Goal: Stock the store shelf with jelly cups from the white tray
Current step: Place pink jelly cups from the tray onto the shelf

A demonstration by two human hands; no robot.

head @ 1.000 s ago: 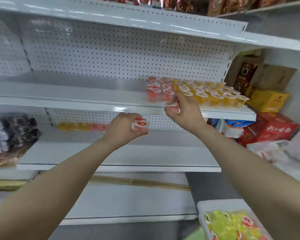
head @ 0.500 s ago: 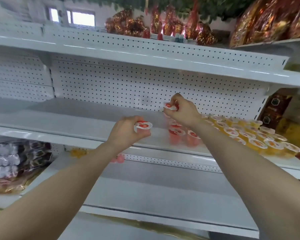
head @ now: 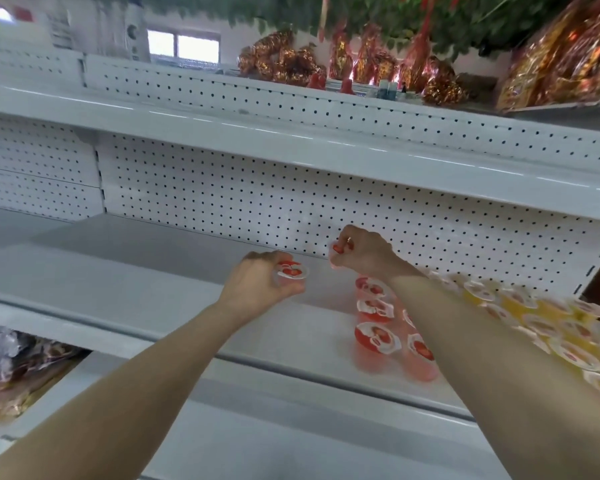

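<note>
The white store shelf (head: 136, 289) carries a block of orange jelly cups (head: 548, 323) at its right end, with red jelly cups (head: 376, 336) just left of them. The left hand (head: 257, 285) hovers over bare shelf, fingers curled round a red-lidded cup (head: 291, 270). The right hand (head: 364, 252), farther back near the pegboard (head: 257, 202), pinches a second red cup (head: 338, 249). Its forearm passes close above the standing red cups, so a careless drop could topple them. The white tray is out of view.

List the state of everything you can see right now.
Left hand: grips a red jelly cup over the shelf.
Right hand: pinches a second red cup, farther back.
Shelved red cups: upright, sealed, in rows.
Yellow jelly cups: upright, sealed, right of the red ones.
</note>
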